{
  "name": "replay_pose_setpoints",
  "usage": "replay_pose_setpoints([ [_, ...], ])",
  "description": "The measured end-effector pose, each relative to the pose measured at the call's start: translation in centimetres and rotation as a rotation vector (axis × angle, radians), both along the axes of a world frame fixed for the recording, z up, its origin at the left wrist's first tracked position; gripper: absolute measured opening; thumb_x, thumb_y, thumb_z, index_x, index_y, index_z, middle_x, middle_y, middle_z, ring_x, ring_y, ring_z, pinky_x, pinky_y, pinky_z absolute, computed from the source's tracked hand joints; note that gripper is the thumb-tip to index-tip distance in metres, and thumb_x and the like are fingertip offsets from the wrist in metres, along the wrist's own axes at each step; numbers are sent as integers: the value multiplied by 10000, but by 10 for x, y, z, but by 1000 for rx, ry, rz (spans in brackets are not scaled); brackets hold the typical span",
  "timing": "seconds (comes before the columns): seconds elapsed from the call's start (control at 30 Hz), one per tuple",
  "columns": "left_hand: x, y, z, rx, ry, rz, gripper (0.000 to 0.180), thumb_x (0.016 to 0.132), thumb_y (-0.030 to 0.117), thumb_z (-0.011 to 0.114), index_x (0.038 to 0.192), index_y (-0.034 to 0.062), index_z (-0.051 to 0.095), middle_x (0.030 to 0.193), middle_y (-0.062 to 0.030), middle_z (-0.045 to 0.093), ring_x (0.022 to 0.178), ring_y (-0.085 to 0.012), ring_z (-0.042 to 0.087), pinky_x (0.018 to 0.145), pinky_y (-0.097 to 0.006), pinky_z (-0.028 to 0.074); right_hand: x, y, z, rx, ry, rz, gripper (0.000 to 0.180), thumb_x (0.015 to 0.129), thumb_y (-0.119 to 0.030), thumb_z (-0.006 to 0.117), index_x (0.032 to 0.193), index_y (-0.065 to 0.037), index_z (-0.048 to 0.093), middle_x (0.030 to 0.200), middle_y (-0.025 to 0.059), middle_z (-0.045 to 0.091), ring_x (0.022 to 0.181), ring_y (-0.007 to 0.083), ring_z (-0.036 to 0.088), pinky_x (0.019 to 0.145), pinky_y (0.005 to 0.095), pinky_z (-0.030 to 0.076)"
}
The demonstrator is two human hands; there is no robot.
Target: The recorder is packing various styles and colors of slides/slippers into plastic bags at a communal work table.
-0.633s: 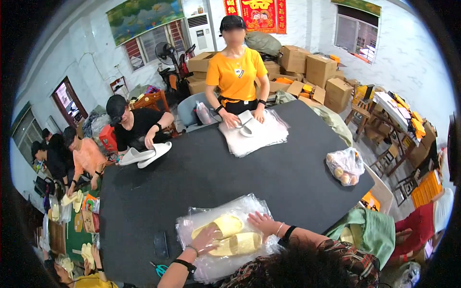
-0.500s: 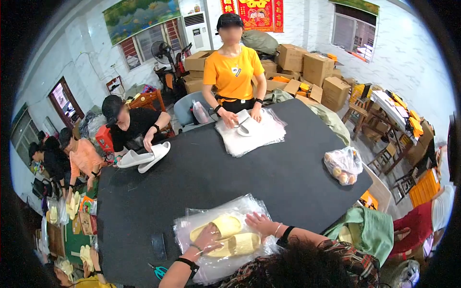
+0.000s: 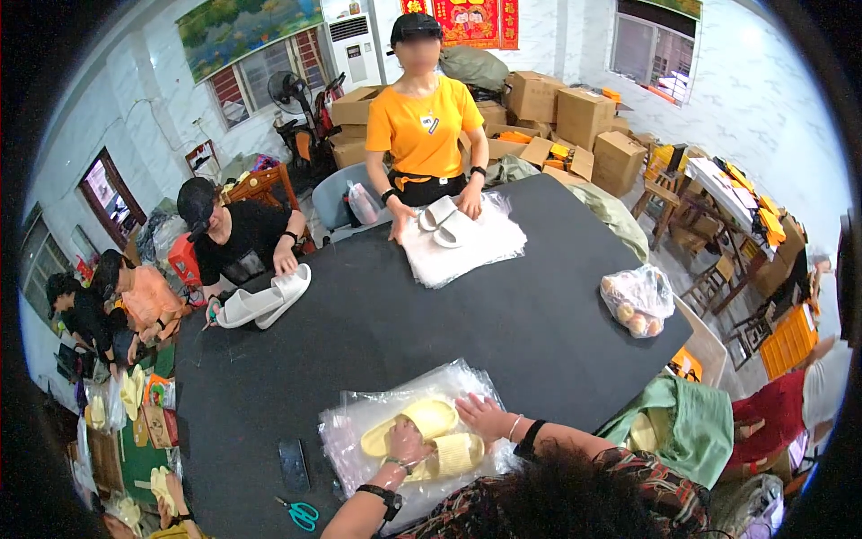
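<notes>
A pair of yellow slippers [image 3: 461, 455] lies side by side on a stack of clear plastic bags [image 3: 346, 422] at the near edge of the black table. My left hand [image 3: 409, 443] is curled over the farther slipper, close to the gap between the two; its fingertips are partly hidden. My right hand [image 3: 482, 417] rests with fingers spread on the bags, just right of the slippers and touching or nearly touching them. Teal-handled scissors [image 3: 302, 514] and a dark flat object [image 3: 293, 464] lie left of the bags.
Across the table [image 3: 359, 341] a person in orange stands at more bags with light slippers [image 3: 449, 225]. Left of them, a seated person handles pale grey slippers [image 3: 263, 301]. A bag of round fruit [image 3: 636, 301] sits at the right edge. Green cloth [image 3: 678, 427] hangs nearby.
My left hand has shifted slightly right and away from me, and the slippers look less covered by plastic. Across the table, the standing person has set the light slippers down and moved both hands outward.
</notes>
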State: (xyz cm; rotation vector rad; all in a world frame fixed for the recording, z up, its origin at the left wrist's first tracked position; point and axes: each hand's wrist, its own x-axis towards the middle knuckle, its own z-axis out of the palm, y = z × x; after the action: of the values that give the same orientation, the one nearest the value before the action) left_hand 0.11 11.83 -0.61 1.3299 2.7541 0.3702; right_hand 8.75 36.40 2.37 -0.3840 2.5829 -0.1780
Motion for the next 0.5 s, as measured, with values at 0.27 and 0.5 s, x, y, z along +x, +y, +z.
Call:
replay_pose_setpoints([
  [0.27, -26, -99, -33, -58, 17, -38, 410, 609, 434, 680, 711, 38, 702, 817, -112, 654, 952, -318, 537, 860, -414, 431, 3, -7, 0, -27, 19, -16, 1445, 428, -351, 925, 1514, -109, 3, 1588, 124, -13, 1445, 398, 25, 1133, 550, 172],
  [0.5, 0, -243, 11, -248, 117, 496, 492, 671, 448, 650, 851, -8, 691, 980, -219, 617, 979, -388, 549, 915, -489, 390, 11, -6, -4, -33, 12, -47, 1378, 488, -347, 905, 1511, -86, 18, 1584, 144, -2, 1447, 391, -12, 1138, 553, 137],
])
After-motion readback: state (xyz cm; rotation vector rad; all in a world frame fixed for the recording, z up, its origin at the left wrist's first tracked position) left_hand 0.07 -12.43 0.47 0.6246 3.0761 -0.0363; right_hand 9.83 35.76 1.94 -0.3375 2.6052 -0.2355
